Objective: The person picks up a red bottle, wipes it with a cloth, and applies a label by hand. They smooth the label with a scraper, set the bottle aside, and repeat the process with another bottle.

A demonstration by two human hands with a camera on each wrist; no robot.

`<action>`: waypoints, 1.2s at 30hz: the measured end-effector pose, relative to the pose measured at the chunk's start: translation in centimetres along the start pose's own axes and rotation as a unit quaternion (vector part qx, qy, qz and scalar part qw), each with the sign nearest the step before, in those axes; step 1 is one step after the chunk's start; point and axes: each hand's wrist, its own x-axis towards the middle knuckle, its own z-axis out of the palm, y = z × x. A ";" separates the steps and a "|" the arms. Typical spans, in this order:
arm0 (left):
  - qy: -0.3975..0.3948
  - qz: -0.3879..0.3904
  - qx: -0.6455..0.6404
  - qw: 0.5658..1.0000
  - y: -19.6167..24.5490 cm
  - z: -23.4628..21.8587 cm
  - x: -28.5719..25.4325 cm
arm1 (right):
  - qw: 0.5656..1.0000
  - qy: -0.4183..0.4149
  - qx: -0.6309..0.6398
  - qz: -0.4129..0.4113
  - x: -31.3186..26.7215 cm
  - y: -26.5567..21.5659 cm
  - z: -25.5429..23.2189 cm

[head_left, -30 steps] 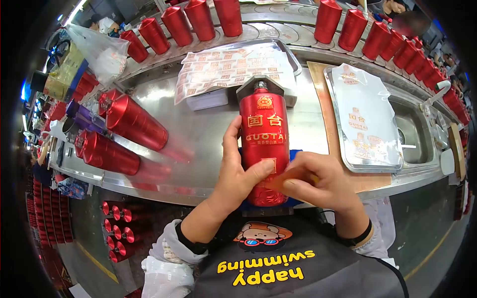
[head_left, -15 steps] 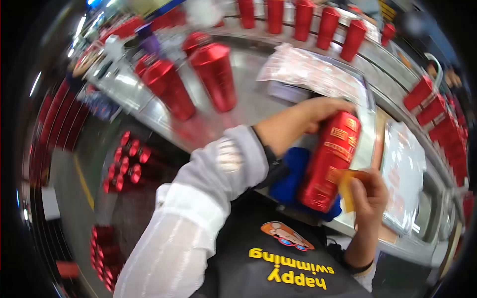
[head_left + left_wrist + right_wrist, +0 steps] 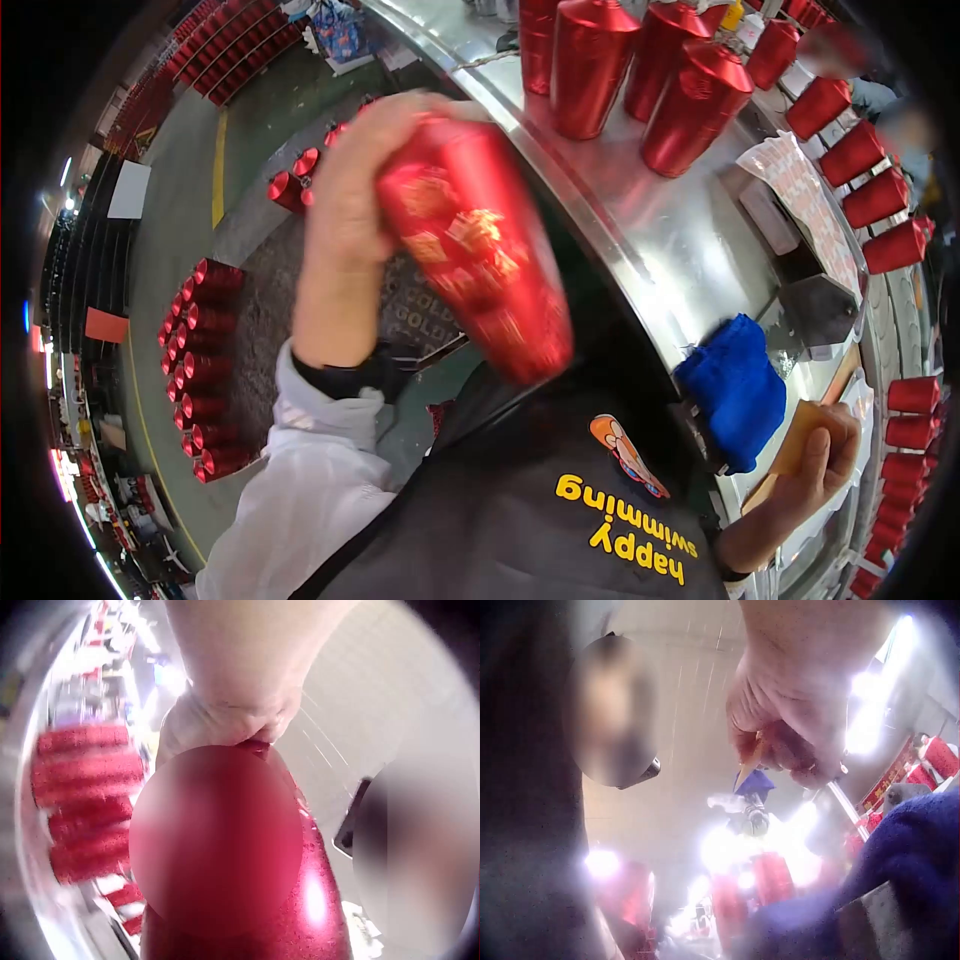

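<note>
My left hand (image 3: 350, 195) grips a shiny red bottle (image 3: 490, 260) with gold lettering by its top end, off the bench's edge; the neck is hidden in the hand. The bottle slants, its base toward the dark apron (image 3: 560, 500), and is blurred. In the left wrist view the fingers wrap the top of the red bottle (image 3: 326, 930). Over at the bench, my right hand (image 3: 830, 465) pinches a thin yellow-orange piece (image 3: 797, 440) between thumb and fingers. Beside it a crumpled blue cloth (image 3: 738, 400) lies at the bench's front edge.
Several red bottles stand on the metal bench (image 3: 640, 270), nearest one (image 3: 695, 110). A dark angular block (image 3: 820, 308) sits beyond the cloth. On the floor side, several red bottles (image 3: 205, 370) are grouped on a dark mat (image 3: 265, 270). More line the conveyor (image 3: 885, 320).
My left hand went from the bottle's side to its top and carried it left off the blue cloth, past the bench edge. My right hand, keeping the yellow-orange piece, came away from the bottle. The head view turned left.
</note>
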 end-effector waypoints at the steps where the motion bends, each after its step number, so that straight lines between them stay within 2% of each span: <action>1: 0.114 0.077 0.076 0.988 -0.1 -3.1 -0.8 | 1.000 -0.014 -0.001 0.002 0.3 0.1 0.6; 3: 0.190 0.108 0.181 0.959 -1.9 -9.4 -2.1 | 0.999 -0.045 0.003 -0.005 0.9 0.6 1.2; 4: 0.251 0.131 0.300 0.911 -3.7 -13.9 -2.6 | 0.999 -0.041 -0.011 0.000 1.0 0.4 1.8; 5: 0.306 0.151 0.414 0.844 -5.5 -17.3 -3.1 | 0.999 -0.037 -0.024 0.004 1.1 0.3 2.4; 6: 0.350 0.147 0.494 0.782 -6.9 -18.4 -4.0 | 0.999 -0.033 -0.036 0.008 1.2 0.3 2.8; 8: 0.383 0.156 0.588 0.696 -9.6 -22.8 -5.8 | 0.998 -0.009 -0.053 0.026 1.3 0.2 3.3; 10: 0.435 0.143 0.602 0.654 -11.4 -27.4 -7.1 | 0.997 0.018 -0.058 0.040 1.4 0.8 3.1; 12: 0.479 0.121 0.614 0.616 -12.1 -31.4 -7.8 | 0.998 -0.001 -0.054 0.040 1.7 1.5 2.6; 14: 0.514 0.090 0.622 0.584 -12.5 -34.5 -7.7 | 0.996 0.014 -0.059 0.058 1.8 2.2 2.7; 15: 0.524 0.078 0.616 0.583 -12.8 -35.9 -7.6 | 0.996 0.006 -0.058 0.062 1.8 2.4 2.8; 18: 0.537 0.056 0.614 0.576 -13.8 -38.2 -6.9 | 0.995 -0.008 -0.064 0.072 2.0 2.7 3.4; 21: 0.508 0.063 0.657 0.553 -13.9 -39.3 -5.8 | 0.993 -0.011 -0.085 0.081 2.0 2.9 3.7; 22: 0.501 0.049 0.677 0.536 -12.9 -37.4 -5.4 | 0.993 -0.012 -0.088 0.081 2.0 2.8 3.9; 23: 0.481 0.055 0.675 0.556 -12.5 -37.1 -5.5 | 0.990 0.015 -0.114 0.081 2.0 2.3 5.0; 24: 0.463 0.031 0.707 0.534 -11.7 -35.7 -5.4 | 0.990 -0.036 -0.108 0.088 2.2 1.5 5.0; 25: 0.431 0.043 0.737 0.519 -11.2 -34.3 -5.1 | 0.989 -0.027 -0.108 0.100 2.2 1.6 4.9; 26: 0.412 0.021 0.751 0.515 -11.3 -34.6 -5.3 | 0.988 -0.017 -0.108 0.112 2.0 1.7 4.9; 27: 0.422 0.073 0.765 0.481 -11.7 -34.1 -5.3 | 0.987 -0.021 -0.096 0.125 2.3 0.9 5.2; 28: 0.441 0.037 0.746 0.499 -11.6 -33.6 -5.3 | 0.987 -0.027 -0.080 0.139 2.4 0.4 5.3; 29: 0.437 0.000 0.776 0.455 -12.4 -36.0 -5.7 | 0.988 -0.015 -0.103 0.116 2.2 0.7 4.8; 30: 0.454 -0.054 0.779 0.429 -12.6 -36.0 -5.4 | 0.988 0.000 -0.107 0.114 2.0 0.7 4.1; 32: 0.492 0.056 0.790 0.361 -12.9 -34.1 -3.8 | 0.987 0.018 -0.113 0.110 2.1 0.7 3.0; 34: 0.349 0.261 0.765 0.474 -11.6 -30.4 0.3 | 0.991 0.030 -0.082 0.099 2.3 0.3 2.7; 35: 0.299 0.299 0.722 0.547 -10.3 -22.7 2.8 | 0.993 0.034 -0.068 0.094 2.4 -0.1 2.5; 36: 0.245 0.267 0.538 0.761 -9.8 -16.5 5.4 | 0.994 0.036 -0.055 0.089 2.4 -0.3 2.1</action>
